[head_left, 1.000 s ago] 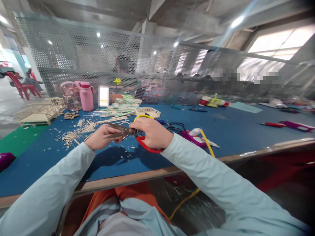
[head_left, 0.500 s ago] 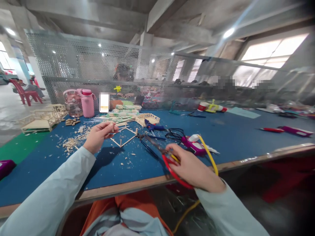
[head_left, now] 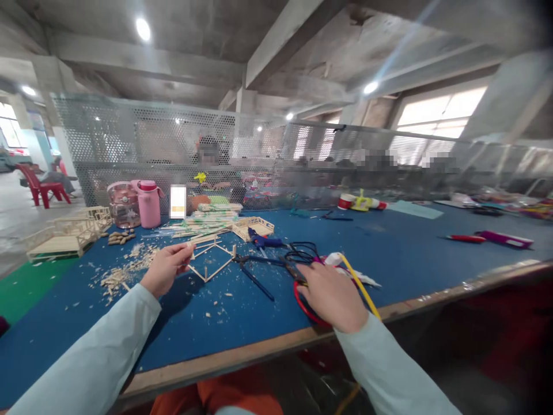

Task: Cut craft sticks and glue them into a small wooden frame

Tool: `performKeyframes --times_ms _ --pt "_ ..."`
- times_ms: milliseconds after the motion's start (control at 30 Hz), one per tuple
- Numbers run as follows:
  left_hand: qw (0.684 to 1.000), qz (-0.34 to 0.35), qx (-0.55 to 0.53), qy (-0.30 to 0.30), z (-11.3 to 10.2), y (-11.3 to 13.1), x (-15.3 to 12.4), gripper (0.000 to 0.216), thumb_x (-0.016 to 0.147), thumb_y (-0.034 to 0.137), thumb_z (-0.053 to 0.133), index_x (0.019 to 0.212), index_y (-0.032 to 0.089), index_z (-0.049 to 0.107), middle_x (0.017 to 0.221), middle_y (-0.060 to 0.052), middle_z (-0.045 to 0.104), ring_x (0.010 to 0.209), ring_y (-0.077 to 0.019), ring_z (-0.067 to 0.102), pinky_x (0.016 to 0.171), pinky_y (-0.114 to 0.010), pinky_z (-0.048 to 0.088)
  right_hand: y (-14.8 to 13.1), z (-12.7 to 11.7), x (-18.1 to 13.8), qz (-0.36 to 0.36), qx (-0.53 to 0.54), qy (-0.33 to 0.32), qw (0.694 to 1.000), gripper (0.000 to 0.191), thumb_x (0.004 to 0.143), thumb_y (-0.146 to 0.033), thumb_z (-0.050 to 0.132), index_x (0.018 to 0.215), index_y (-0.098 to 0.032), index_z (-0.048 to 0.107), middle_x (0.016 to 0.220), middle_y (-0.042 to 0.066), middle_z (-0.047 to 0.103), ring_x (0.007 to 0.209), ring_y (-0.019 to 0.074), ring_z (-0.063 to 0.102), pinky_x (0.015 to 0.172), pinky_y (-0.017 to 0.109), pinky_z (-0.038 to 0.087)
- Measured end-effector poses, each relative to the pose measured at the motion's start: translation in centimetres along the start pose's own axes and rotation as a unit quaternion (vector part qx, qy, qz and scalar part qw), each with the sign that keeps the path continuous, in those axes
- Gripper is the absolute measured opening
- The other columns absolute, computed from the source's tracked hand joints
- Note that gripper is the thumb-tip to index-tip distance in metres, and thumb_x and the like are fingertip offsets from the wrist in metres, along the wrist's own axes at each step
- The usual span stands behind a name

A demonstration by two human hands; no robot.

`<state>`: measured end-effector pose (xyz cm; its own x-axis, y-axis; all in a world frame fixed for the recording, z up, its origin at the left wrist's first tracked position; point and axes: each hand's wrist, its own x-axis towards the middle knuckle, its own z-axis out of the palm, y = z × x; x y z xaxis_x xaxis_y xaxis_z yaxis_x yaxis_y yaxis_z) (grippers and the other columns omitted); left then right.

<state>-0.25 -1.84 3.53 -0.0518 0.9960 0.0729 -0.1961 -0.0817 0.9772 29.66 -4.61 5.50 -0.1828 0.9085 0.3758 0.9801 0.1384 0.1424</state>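
My left hand [head_left: 165,270] pinches a thin wooden stick [head_left: 180,247] just above the blue table [head_left: 389,242], beside a small frame of glued sticks [head_left: 212,260]. My right hand [head_left: 332,295] rests near the table's front edge, its fingers closed around the red handles of a pair of scissors [head_left: 298,279], whose open blades point left along the table. A purple and white glue gun [head_left: 341,262] with a yellow cord lies just behind my right hand.
Wood chips [head_left: 125,271] litter the left of the table. Behind them stand a pink bottle [head_left: 149,203], a clear jug [head_left: 123,204], stacked sticks [head_left: 211,222] and stick-built models [head_left: 64,236]. A person sits behind the mesh screen [head_left: 207,150]. Pliers [head_left: 263,242] and black cable [head_left: 302,251] lie mid-table.
My hands have parted: the right drew the scissors away to the right and lowered them to the table, while the left kept the stick near the frame. The camera tilted upward.
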Motion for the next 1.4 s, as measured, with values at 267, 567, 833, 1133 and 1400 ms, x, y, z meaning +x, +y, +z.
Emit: performKeyframes --times_ms 267,567,833,1133,1400 --pt "0.989 -0.073 -0.087 -0.098 0.9 -0.2 -0.8 0.024 0.057 0.030 0.075 0.071 0.013 0.065 0.053 0.004 0.049 0.044 -0.0025 0.042 0.042 -0.013 0.037 -10.1 -0.3 5.5 -0.360 0.368 0.096 0.852 0.035 0.076 -0.025 0.059 0.110 -0.018 0.056 0.107 0.011 0.059 0.095 0.0195 0.057 0.081 0.034 0.046" --pt "0.993 0.105 0.050 -0.015 0.8 -0.9 -0.1 0.040 0.057 0.041 0.072 0.084 0.011 0.066 0.057 0.002 0.055 0.046 -0.0043 0.040 0.045 -0.019 0.035 -13.4 2.9 8.1 -0.229 0.690 -0.119 0.676 0.041 0.067 -0.018 0.061 0.107 -0.016 0.048 0.065 -0.003 0.060 0.061 0.0114 0.060 0.063 0.026 0.049" --pt "0.979 0.140 0.140 0.048 -1.0 -1.9 1.6 0.054 0.054 0.039 0.070 0.098 0.010 0.062 0.054 0.005 0.050 0.047 -0.0063 0.042 0.048 -0.021 0.036 -11.6 5.3 8.9 -0.132 0.660 -0.165 0.721 0.020 0.066 -0.019 0.060 0.085 -0.014 0.057 0.057 -0.003 0.059 0.051 0.0093 0.055 0.049 0.019 0.042" --pt "0.965 0.056 0.250 -0.046 -1.7 -3.4 1.8 0.031 0.051 0.035 0.069 0.072 0.012 0.063 0.055 0.001 0.060 0.045 -0.0083 0.046 0.049 -0.023 0.037 -12.2 7.5 8.8 -0.111 0.602 -0.215 0.761 0.001 0.064 -0.013 0.060 0.063 -0.014 0.060 0.050 -0.004 0.056 0.046 0.0075 0.049 0.050 0.020 0.039" --pt "0.953 0.068 0.281 -0.094 -1.1 -4.2 1.7 0.026 0.056 0.034 0.065 0.071 0.013 0.062 0.061 -0.002 0.063 0.051 -0.0101 0.051 0.051 -0.023 0.041 -12.5 8.5 8.9 -0.167 0.545 -0.167 0.805 0.011 0.060 -0.018 0.067 0.069 -0.013 0.069 0.062 0.000 0.065 0.060 0.0106 0.056 0.060 0.020 0.041"
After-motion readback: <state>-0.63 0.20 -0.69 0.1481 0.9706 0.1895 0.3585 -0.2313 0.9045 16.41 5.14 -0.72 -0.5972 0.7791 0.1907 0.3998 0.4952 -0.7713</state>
